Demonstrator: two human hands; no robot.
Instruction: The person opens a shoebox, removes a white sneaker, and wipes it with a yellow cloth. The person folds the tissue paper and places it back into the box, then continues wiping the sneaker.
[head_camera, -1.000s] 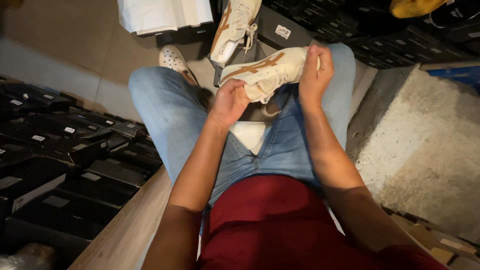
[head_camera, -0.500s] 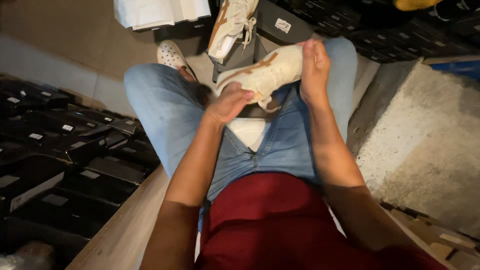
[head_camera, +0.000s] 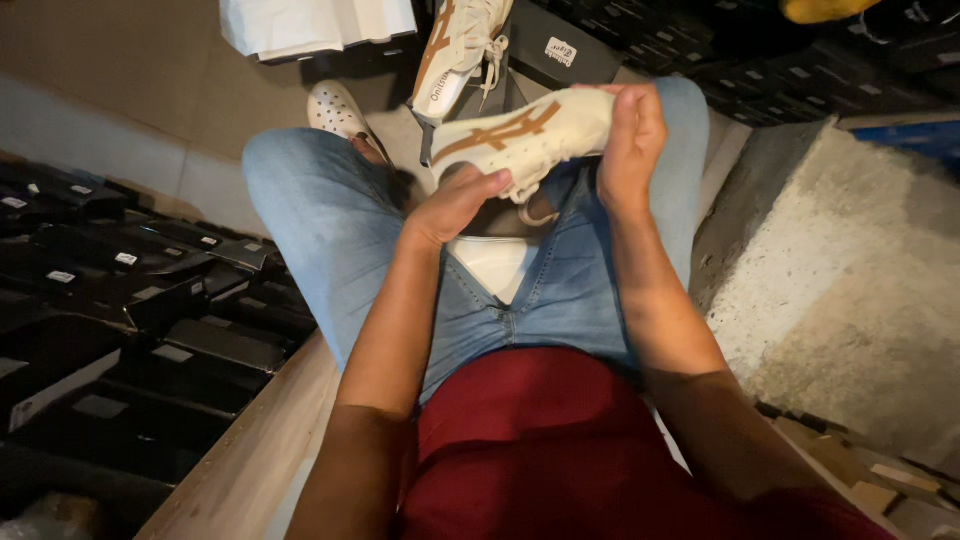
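Black boxes (head_camera: 120, 300) flank you; your left hand (head_camera: 455, 205) and right hand (head_camera: 625, 145) both grip the shoe (head_camera: 510, 135) over your lap.

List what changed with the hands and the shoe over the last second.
The left hand slid from the cream sneaker's side to beneath its opening. The right hand, earlier pinching at the heel end, now wraps that end. The sneaker stayed held over the lap; the second sneaker stayed put.

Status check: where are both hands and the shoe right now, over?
Left hand grips cream sneaker at its opening end. Right hand wraps the other end. Shoe held above lap, sideways. Second sneaker stands behind it, apart; nothing blocking.
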